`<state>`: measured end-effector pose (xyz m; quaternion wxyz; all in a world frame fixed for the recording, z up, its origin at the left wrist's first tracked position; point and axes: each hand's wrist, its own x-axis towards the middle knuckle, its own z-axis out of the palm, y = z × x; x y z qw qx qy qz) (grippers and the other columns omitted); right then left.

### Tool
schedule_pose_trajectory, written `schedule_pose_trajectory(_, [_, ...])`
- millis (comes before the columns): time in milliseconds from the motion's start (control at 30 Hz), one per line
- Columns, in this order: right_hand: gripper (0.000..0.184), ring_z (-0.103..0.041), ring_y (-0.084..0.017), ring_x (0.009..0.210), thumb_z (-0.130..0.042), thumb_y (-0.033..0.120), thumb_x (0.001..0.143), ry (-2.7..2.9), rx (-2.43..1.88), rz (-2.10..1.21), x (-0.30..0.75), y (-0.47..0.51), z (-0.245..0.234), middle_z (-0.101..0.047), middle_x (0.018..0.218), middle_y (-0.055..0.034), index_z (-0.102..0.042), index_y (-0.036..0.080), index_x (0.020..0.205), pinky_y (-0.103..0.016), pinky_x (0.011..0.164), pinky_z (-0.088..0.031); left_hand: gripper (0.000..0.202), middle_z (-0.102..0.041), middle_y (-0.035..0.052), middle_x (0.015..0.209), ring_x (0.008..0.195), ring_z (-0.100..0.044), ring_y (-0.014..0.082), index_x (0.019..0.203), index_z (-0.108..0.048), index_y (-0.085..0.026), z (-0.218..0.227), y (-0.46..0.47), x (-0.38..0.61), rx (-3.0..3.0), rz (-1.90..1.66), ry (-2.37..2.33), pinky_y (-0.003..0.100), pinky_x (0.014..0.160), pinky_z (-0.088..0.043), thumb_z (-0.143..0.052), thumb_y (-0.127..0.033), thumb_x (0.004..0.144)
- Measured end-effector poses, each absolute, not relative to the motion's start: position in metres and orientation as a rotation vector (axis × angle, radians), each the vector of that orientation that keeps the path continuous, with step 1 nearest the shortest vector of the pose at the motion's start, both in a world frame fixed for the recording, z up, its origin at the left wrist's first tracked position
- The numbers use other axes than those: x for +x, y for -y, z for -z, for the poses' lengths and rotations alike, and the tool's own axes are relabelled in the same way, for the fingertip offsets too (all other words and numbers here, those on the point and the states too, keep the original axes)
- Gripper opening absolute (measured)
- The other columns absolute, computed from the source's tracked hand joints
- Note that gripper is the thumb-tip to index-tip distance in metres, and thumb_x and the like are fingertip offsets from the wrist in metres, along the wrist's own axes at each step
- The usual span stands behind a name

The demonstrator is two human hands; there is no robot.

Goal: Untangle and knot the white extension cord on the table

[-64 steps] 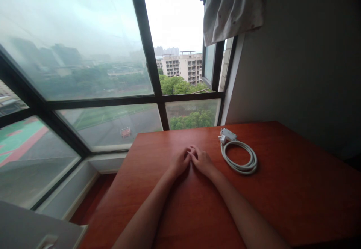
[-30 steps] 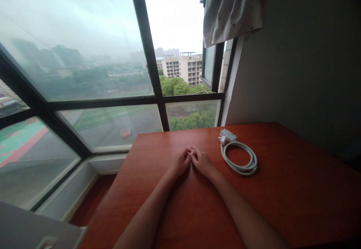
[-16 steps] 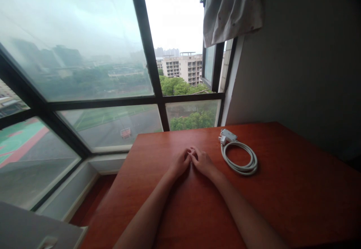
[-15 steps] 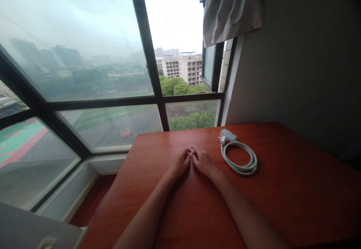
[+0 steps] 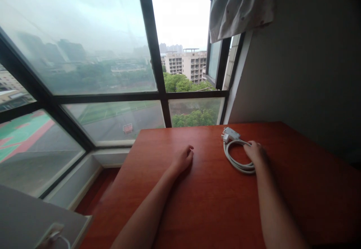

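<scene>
A white extension cord (image 5: pixel 238 165) lies coiled on the reddish-brown table, with its plug (image 5: pixel 226 138) beside a small white socket block (image 5: pixel 232 133) at the coil's far left. My right hand (image 5: pixel 256 153) is at the coil's right side, its fingers and thumb curled over the cable loops. Part of the loops is hidden under that hand. To the left of the coil, my left hand (image 5: pixel 183 159) rests on the table with its fingers loosely bent. A gap shows between its thumb and forefinger, and nothing is in it.
The table top (image 5: pixel 214 204) reaches to a dark-framed window (image 5: pixel 162 98). A curtain (image 5: pixel 241 10) hangs at the upper right, beside a shaded wall (image 5: pixel 304 61). At the lower left is a grey panel (image 5: pixel 25 215) with a white cord at an outlet.
My hands were together at the table's middle. The right one has moved right onto the coiled cord, while the left one has stayed. The view has shifted slightly.
</scene>
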<state>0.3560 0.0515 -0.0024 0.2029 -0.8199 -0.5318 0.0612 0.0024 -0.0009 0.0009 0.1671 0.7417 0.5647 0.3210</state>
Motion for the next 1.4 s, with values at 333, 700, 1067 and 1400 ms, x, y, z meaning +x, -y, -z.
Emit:
schedule_pose_trajectory(333, [0.030,-0.064,-0.023,0.093,-0.053,0.021,0.079,1.872,-1.971,-0.341,0.302,-0.054,0.003,-0.070,0.100,-0.0126,-0.070,0.016,0.104,-0.027,0.076,-0.043,0.024,-0.070,0.0052,0.090,0.080,-0.063,0.0183,0.106,-0.064,-0.019,-0.002,0.001,0.004,2.102,-0.924,-1.602,0.030,0.075,-0.047,-0.050,-0.024,0.087])
schedule_pose_trajectory(700, [0.021,-0.063,-0.021,0.091,-0.056,0.026,0.082,2.068,-1.620,-0.524,0.230,-0.038,-0.004,-0.070,0.097,-0.0099,-0.071,0.015,0.093,-0.028,0.080,-0.043,0.024,-0.071,0.0079,0.090,0.077,-0.064,0.0218,0.097,-0.069,-0.022,-0.026,0.007,-0.009,2.071,-0.741,-1.816,0.028,0.067,-0.044,-0.051,-0.034,0.088])
schedule_pose_trajectory(1067, [0.028,-0.059,-0.016,0.066,-0.056,0.041,0.080,1.526,-1.390,-1.058,0.241,-0.037,-0.009,-0.067,0.071,-0.0041,-0.063,0.015,0.077,-0.025,0.060,-0.045,0.016,-0.066,0.0072,0.076,0.069,-0.062,0.0213,0.086,-0.062,-0.018,-0.018,0.004,-0.004,1.906,-0.866,-1.792,0.029,0.062,-0.043,-0.055,-0.033,0.083])
schedule_pose_trajectory(1400, [0.045,-0.035,-0.002,0.043,-0.084,0.047,0.052,0.850,-1.068,-1.196,0.298,-0.049,-0.021,-0.046,0.059,0.0060,-0.053,0.017,0.067,-0.014,0.036,-0.021,0.024,-0.043,-0.0074,0.064,0.039,-0.040,0.0040,0.089,-0.050,-0.016,-0.041,-0.011,-0.043,1.054,-1.517,-1.294,0.018,0.038,-0.033,-0.058,-0.037,0.079])
